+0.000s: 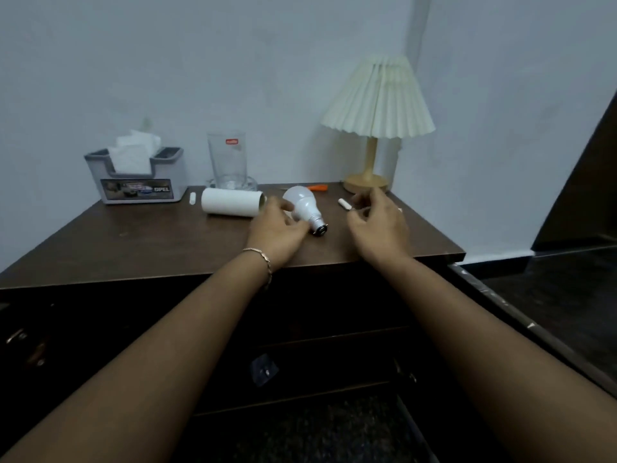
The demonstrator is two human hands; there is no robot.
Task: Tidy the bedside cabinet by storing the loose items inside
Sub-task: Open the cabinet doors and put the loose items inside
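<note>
1. a small white stick point(344, 204) is partly covered by the right hand point(377, 222); whether it is pinched by the curled fingers cannot be told.
2. an orange object point(317, 187) is half hidden behind the white plastic light bulb point(302, 205).
3. the bulb is laid on the dark brown wooden cabinet top point(150, 238), its long axis running from wall to front, metal cap pointed toward the person.
4. the left hand point(277, 228) is loosely spread just beside it.

A home bedroom, marked by a dark wooden bedside cabinet point(133, 242) standing against a plain pale wall point(233, 61) and carrying a pleated-shade table lamp point(377, 101), a tissue holder point(137, 182) and a drinking glass point(228, 158).
</note>
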